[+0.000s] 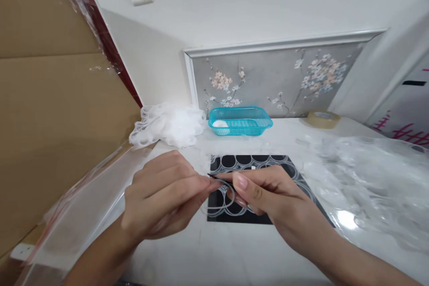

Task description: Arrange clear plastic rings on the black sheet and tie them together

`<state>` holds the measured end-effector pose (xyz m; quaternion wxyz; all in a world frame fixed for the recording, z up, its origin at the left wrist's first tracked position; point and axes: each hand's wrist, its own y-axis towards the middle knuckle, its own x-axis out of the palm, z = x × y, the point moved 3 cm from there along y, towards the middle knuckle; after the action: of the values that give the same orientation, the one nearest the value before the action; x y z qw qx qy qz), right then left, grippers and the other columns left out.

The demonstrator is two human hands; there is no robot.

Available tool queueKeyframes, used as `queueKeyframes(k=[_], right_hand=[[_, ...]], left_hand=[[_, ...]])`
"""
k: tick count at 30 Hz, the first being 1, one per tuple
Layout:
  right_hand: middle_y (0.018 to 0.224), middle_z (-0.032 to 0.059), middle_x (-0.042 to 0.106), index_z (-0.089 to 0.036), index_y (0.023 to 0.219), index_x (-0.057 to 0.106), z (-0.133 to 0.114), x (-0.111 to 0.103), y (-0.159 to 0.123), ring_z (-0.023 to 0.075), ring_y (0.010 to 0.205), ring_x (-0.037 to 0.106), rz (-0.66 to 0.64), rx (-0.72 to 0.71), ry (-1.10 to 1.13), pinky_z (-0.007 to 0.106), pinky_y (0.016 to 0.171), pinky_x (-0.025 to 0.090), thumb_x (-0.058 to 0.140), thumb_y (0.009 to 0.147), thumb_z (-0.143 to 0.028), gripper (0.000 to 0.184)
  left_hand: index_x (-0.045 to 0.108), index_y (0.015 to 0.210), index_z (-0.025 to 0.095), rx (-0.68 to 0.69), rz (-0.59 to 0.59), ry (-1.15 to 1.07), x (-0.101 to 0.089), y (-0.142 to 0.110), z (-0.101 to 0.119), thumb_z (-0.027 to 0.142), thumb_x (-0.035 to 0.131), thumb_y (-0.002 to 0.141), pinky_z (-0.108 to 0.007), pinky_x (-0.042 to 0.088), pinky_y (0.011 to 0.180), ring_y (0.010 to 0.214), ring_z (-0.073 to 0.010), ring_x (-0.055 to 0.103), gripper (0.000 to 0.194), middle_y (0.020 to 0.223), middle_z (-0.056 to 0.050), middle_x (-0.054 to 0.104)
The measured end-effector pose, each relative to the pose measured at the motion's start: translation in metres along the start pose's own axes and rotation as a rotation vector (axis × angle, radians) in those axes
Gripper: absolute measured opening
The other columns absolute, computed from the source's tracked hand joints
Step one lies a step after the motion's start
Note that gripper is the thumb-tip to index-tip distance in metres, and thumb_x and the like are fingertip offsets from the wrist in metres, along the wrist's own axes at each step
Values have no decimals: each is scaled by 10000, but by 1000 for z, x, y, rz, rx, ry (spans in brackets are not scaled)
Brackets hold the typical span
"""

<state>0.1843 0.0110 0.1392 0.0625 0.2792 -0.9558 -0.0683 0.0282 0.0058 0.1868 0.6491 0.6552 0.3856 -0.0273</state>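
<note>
1. The left hand and the right hand met fingertip to fingertip just above the near edge of a black square mat printed with pale circles.
2. Both pinched a thin clear plastic ring: the left fingers were closed on its left rim, the right thumb and forefinger clamped on its right side. The ring hung over the mat's left half.
3. Behind the mat stood a turquoise plastic mesh basket with a small white piece inside.
4. Left of the basket lay a heap of white frilly netting; further left rose a brown cardboard box with a clear zip bag leaning at its foot.
5. Right of the mat spread crumpled clear plastic sheeting, crowding that side; a roll of tan tape sat behind it.
</note>
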Motion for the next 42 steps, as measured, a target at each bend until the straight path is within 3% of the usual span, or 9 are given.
queueKeyframes(k=[11, 17, 26, 34, 42], right_hand=[[591, -30, 223, -175, 583, 347, -1, 1, -1, 99, 559, 188, 15, 2, -51, 285, 521, 161, 445, 914, -488, 466], [588, -31, 225, -181, 577, 324, 1, 1, -1, 106, 569, 193, 26, -24, -68, 286, 532, 187, 452, 915, -469, 463], [586, -22, 244, -185, 575, 318, -1, 2, 0, 116, 581, 243, 42, -28, -105, 283, 533, 222, 433, 915, -485, 468], [582, -28, 235, -186, 571, 299, -1, 3, -1, 112, 568, 221, 46, -38, -104, 281, 518, 212, 434, 923, -446, 459], [574, -39, 193, -174, 584, 348, -2, 1, 0, 93, 542, 172, 49, -6, -59, 275, 494, 152, 435, 928, -458, 454]], left_hand=[[586, 799, 181, -73, 16, -53, 0, -7, -2, 121, 612, 820, -279, 426, 486, 499, -109, 490, 69, 563, 13, 570], [580, 830, 187, -51, -94, -90, -4, 3, 0, 69, 633, 773, -265, 470, 489, 510, -108, 533, 141, 592, 19, 595], [599, 782, 182, -185, 32, -193, 0, -3, -2, 37, 690, 726, -278, 436, 483, 523, -111, 520, 180, 587, 19, 567], [597, 759, 208, -289, 27, -262, 0, -8, -4, 71, 685, 745, -275, 434, 469, 505, -105, 513, 163, 592, 31, 577], [601, 814, 182, -137, -19, -173, -2, -2, 1, 55, 680, 751, -273, 447, 478, 499, -104, 523, 163, 564, 23, 568]])
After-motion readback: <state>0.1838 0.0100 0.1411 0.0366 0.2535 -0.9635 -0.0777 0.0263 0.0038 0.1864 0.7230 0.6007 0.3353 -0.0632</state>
